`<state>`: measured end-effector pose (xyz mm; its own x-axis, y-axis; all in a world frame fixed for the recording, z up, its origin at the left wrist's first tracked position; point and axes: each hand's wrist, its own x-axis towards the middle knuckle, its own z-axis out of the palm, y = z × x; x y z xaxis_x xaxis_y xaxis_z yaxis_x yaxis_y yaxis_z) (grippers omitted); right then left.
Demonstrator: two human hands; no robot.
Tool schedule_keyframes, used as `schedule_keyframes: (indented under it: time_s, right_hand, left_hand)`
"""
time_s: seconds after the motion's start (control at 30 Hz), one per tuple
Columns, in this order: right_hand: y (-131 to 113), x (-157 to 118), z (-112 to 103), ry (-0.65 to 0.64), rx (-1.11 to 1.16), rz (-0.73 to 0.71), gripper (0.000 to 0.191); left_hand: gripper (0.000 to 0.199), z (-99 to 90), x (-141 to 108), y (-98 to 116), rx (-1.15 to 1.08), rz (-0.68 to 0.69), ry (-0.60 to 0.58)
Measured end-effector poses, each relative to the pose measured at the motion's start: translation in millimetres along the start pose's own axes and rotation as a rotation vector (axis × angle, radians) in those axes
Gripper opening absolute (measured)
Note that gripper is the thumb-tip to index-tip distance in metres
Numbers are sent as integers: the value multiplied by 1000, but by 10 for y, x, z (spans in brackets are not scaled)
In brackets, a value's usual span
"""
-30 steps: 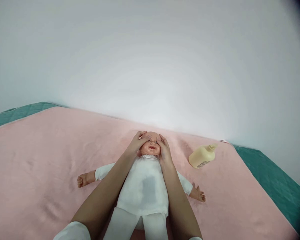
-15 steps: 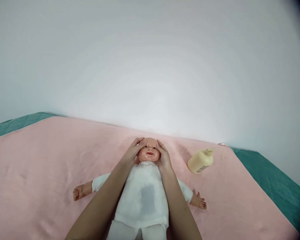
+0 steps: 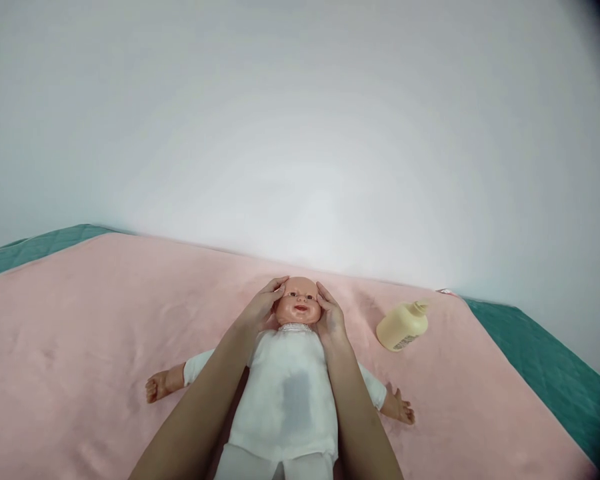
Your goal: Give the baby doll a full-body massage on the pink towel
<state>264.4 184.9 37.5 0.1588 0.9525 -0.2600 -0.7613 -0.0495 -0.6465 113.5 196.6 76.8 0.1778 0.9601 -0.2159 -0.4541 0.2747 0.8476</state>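
Observation:
A baby doll [image 3: 294,387] lies on its back, dressed in a white top and white trousers, with a grey patch on its front. Its arms spread out to both sides. My left hand [image 3: 270,300] cups one side of the doll's head, its thumb at the temple. On the opposite side, my right hand [image 3: 331,313] curves round the head, fingertips by the temple. Both hands touch the head and hold it between them; some fingers are hidden behind it. The doll's forehead, eyes and mouth show between my hands.
To the right of the doll, a pale yellow pump bottle [image 3: 403,327] stands on the pink blanket [image 3: 80,347]. Green quilted cloth [image 3: 545,353] shows past the blanket's edges on both sides. A plain pale wall [image 3: 300,133] rises behind.
My thumbs have slid outward from the doll's brow toward its temples, so more of the forehead shows. My hands sit slightly farther apart. The bottle stays where it was.

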Motion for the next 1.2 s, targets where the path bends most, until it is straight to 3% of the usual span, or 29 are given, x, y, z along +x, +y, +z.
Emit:
schedule_keyframes:
  time_s: [0.1, 0.3, 0.6, 1.2]
  right_hand:
    - [13, -10, 14, 10, 5, -20, 42]
    - [36, -106, 115, -37, -55, -69, 50]
    - [60, -118, 138, 48, -180, -135, 58]
    - [35, -97, 117, 39, -92, -82, 50]
  left_hand:
    - [20, 25, -23, 1, 8, 13, 7]
    - [45, 105, -17, -131, 29, 97, 26]
    - [57, -28, 198, -361, 125, 184, 46]
    - [46, 63, 19, -149, 20, 72, 10]
